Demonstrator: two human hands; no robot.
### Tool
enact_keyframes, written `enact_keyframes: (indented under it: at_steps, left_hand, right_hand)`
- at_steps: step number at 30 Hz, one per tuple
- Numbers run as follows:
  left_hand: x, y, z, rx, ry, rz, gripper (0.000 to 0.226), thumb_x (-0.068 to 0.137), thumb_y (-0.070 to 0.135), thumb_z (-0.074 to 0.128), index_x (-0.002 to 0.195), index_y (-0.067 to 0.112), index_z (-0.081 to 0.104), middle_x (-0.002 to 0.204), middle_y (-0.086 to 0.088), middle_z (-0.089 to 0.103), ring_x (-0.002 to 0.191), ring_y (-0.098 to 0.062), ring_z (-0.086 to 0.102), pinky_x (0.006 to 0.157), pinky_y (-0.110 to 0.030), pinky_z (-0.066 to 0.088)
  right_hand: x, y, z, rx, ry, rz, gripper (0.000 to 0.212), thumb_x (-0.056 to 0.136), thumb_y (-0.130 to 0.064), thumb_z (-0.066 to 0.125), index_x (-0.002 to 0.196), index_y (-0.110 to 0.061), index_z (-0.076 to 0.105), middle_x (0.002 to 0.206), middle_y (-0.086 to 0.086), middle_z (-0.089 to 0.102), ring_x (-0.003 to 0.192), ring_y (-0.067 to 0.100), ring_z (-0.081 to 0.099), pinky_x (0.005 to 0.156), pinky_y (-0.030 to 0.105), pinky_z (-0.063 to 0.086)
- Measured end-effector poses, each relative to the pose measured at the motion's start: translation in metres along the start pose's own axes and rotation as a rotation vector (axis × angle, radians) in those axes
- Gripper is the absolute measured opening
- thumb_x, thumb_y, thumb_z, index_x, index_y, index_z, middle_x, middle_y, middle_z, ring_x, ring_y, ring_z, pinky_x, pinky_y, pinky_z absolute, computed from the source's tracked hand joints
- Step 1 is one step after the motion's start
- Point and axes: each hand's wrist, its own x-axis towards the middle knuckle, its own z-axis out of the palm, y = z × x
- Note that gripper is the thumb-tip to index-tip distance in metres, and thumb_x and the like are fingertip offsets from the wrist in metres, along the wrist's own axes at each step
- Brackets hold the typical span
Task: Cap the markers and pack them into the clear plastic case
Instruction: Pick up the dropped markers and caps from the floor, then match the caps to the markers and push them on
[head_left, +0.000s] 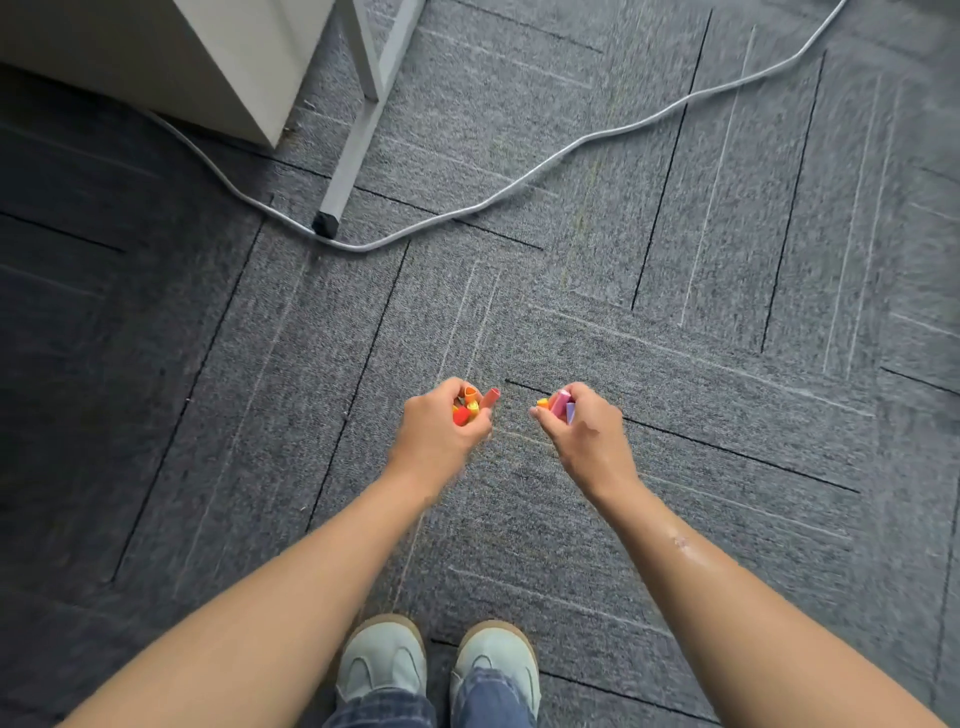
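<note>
Both hands: left hand (441, 426) and right hand (582, 423) each clutch coloured marker pieces (466, 408).
Capping: cannot tell.
Case: unseen; packing likely undone.

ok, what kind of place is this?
Probably an office: grey carpet tiles, a metal leg by a white cabinet, a cable trailing over the floor. Left hand and right hand each grip coloured caps above it.

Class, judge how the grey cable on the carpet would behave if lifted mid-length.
The grey cable probably sags limply, since it already lies in loose curves. It looks thin, so likely light. On the carpet it would likely drag rather than roll.
</note>
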Motion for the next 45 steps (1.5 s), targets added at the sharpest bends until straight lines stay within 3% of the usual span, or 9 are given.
enact_keyframes:
  at_steps: [7, 12, 15, 19, 24, 27, 31, 38, 45]
  left_hand:
    - [-0.026, 0.068, -0.093, -0.017, 0.092, 0.169, 0.009, 0.088, 0.023, 0.072, 0.090, 0.017, 0.065, 0.075, 0.007, 0.065, 0.063, -0.003, 0.060, 0.052, -0.008, 0.044]
    - [-0.066, 0.136, -0.181, -0.100, 0.285, 0.264, 0.009, 0.085, 0.026, 0.073, 0.090, 0.021, 0.067, 0.077, 0.008, 0.069, 0.065, 0.000, 0.063, 0.056, -0.009, 0.047]
    - [-0.101, 0.181, -0.243, -0.263, 0.381, 0.323, 0.017, 0.079, 0.041, 0.072, 0.089, 0.027, 0.067, 0.080, 0.007, 0.073, 0.073, -0.009, 0.070, 0.067, -0.028, 0.058]
    - [-0.165, 0.246, -0.321, -0.368, 0.530, 0.443, 0.021, 0.084, 0.038, 0.076, 0.082, 0.020, 0.066, 0.062, 0.006, 0.062, 0.055, -0.006, 0.054, 0.053, -0.027, 0.047]
    - [-0.257, 0.302, -0.406, -0.350, 0.650, 0.555, 0.023, 0.086, 0.040, 0.070, 0.082, 0.018, 0.066, 0.066, -0.004, 0.066, 0.056, -0.007, 0.057, 0.054, -0.025, 0.048]
    - [-0.298, 0.317, -0.451, -0.319, 0.753, 0.596, 0.025, 0.083, 0.046, 0.068, 0.083, 0.021, 0.067, 0.066, 0.007, 0.066, 0.058, -0.004, 0.060, 0.057, -0.017, 0.048]
    - [-0.347, 0.325, -0.504, -0.298, 0.872, 0.623, 0.040, 0.075, 0.061, 0.062, 0.091, 0.024, 0.068, 0.079, 0.009, 0.072, 0.071, -0.009, 0.069, 0.066, -0.025, 0.058]
    - [-0.410, 0.294, -0.561, -0.214, 1.092, 0.541, 0.015, 0.086, 0.035, 0.071, 0.092, 0.021, 0.069, 0.071, 0.005, 0.069, 0.060, -0.007, 0.061, 0.055, -0.020, 0.049]
    - [-0.482, 0.240, -0.621, -0.117, 1.305, 0.387, 0.007, 0.086, 0.026, 0.073, 0.087, 0.021, 0.068, 0.070, 0.019, 0.069, 0.062, 0.005, 0.060, 0.060, -0.010, 0.043]
  right_hand:
    - [-0.020, -0.110, -0.080, 0.049, 0.032, -0.263, 0.019, 0.084, -0.025, 0.074, 0.083, -0.011, 0.060, 0.061, -0.009, 0.054, 0.051, 0.002, 0.046, 0.050, 0.014, 0.037]
    - [-0.045, -0.224, -0.139, 0.140, 0.071, -0.452, 0.017, 0.082, -0.024, 0.076, 0.082, -0.016, 0.062, 0.065, 0.002, 0.062, 0.054, 0.003, 0.045, 0.054, 0.023, 0.041]
    - [-0.072, -0.297, -0.177, 0.176, 0.136, -0.560, 0.017, 0.080, -0.023, 0.077, 0.080, -0.022, 0.061, 0.064, -0.006, 0.061, 0.057, 0.003, 0.048, 0.058, 0.021, 0.041]
    - [-0.118, -0.394, -0.224, 0.241, 0.144, -0.681, 0.015, 0.083, -0.024, 0.076, 0.081, -0.021, 0.061, 0.067, 0.001, 0.061, 0.060, 0.012, 0.049, 0.059, 0.027, 0.042]
    - [-0.188, -0.515, -0.267, 0.310, 0.133, -0.857, 0.014, 0.081, -0.021, 0.076, 0.081, -0.019, 0.063, 0.076, -0.013, 0.069, 0.069, -0.006, 0.060, 0.061, 0.007, 0.041]
    - [-0.225, -0.571, -0.272, 0.307, 0.133, -0.991, 0.016, 0.080, -0.027, 0.077, 0.079, -0.024, 0.061, 0.079, -0.008, 0.068, 0.070, 0.005, 0.061, 0.062, 0.018, 0.047]
    - [-0.262, -0.628, -0.268, 0.340, 0.043, -1.178, 0.015, 0.083, -0.023, 0.075, 0.079, -0.021, 0.061, 0.072, -0.002, 0.062, 0.061, 0.008, 0.052, 0.058, 0.023, 0.043]
    - [-0.307, -0.700, -0.230, 0.390, -0.158, -1.410, 0.018, 0.083, -0.021, 0.074, 0.078, -0.017, 0.058, 0.081, -0.002, 0.065, 0.073, 0.019, 0.060, 0.065, 0.029, 0.045]
    - [-0.357, -0.762, -0.151, 0.383, -0.370, -1.526, 0.020, 0.083, -0.020, 0.075, 0.078, -0.008, 0.060, 0.069, -0.006, 0.063, 0.060, 0.013, 0.053, 0.056, 0.028, 0.042]
